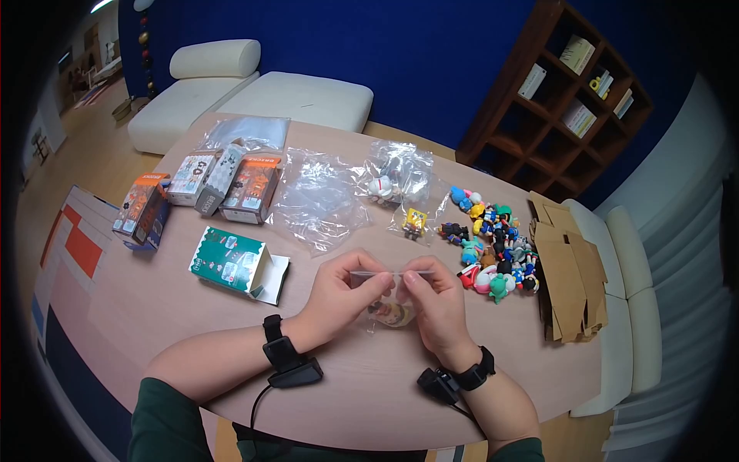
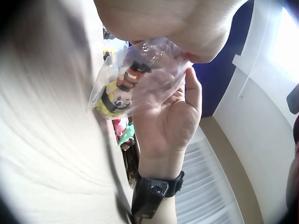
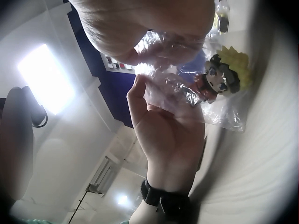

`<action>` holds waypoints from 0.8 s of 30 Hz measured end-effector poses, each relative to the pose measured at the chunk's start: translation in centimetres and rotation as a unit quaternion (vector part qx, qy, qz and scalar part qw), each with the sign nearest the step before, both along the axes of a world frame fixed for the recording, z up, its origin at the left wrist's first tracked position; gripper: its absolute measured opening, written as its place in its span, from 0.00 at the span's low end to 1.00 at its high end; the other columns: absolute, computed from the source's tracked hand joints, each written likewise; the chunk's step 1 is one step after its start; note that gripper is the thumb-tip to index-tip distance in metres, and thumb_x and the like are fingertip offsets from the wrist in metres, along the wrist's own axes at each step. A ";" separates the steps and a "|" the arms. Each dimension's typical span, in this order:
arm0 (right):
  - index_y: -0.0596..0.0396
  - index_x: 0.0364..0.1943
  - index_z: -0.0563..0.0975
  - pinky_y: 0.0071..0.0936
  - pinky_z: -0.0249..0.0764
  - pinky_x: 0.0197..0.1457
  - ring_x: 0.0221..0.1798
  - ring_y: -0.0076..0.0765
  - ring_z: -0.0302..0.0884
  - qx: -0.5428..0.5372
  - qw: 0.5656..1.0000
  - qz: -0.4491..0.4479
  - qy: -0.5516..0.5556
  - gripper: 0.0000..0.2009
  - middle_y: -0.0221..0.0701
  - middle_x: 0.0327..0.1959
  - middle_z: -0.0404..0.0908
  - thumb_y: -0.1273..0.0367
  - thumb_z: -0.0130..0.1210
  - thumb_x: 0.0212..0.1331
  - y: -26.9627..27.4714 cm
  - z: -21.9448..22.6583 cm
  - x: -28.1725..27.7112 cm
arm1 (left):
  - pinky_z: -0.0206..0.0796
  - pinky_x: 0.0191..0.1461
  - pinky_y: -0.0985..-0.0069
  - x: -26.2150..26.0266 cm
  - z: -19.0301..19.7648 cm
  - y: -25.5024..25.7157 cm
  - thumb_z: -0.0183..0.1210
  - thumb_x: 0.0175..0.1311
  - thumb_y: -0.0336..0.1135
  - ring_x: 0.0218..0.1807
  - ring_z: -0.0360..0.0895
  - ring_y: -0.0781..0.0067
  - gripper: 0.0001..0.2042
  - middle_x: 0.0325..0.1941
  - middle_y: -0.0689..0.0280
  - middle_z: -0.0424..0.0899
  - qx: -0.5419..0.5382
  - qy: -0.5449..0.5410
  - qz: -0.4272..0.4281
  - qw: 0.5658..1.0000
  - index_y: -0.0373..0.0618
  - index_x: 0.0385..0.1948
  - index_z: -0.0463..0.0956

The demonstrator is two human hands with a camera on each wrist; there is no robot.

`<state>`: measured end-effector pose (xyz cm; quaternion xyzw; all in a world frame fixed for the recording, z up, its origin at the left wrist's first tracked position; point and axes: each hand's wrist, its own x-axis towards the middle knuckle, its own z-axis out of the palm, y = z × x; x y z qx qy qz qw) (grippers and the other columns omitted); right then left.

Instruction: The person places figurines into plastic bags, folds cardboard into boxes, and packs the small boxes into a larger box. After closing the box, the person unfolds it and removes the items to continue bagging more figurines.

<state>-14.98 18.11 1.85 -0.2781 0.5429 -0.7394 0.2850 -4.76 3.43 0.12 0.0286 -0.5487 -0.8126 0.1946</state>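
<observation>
A clear plastic bag (image 2: 159, 77) hangs between the two hands, low over the table. Inside it a small figurine with yellow hair, a dark headband and an orange outfit (image 3: 219, 77) lies head down at the bottom. My left hand (image 1: 346, 291) pinches the bag's top edge between thumb and fingers. Close beside it, my right hand (image 1: 440, 312) pinches the same edge, thumb tips nearly together. In the head view the hands partly hide the figurine. A bagged yellow square figure (image 1: 415, 223) lies just beyond the hands.
Several loose figurines (image 1: 499, 246) are heaped at the right, by flattened cardboard (image 1: 571, 269). Clear bags (image 1: 317, 202) and a bagged white figure (image 1: 382, 187) lie farther back. A green box (image 1: 227, 260) with its flap out and several printed boxes (image 1: 252, 191) stand at left.
</observation>
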 end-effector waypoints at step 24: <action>0.59 0.43 0.80 0.19 0.76 0.43 0.38 0.18 0.79 0.035 0.997 -0.015 0.062 0.05 0.25 0.38 0.82 0.71 0.59 0.70 0.0 -0.6 0.1 | 0.72 0.43 0.83 -0.3 -0.5 -0.1 0.60 0.73 0.31 0.39 0.79 0.85 0.05 0.37 0.69 0.83 -0.018 0.005 -0.012 1.000 0.42 0.39 0.75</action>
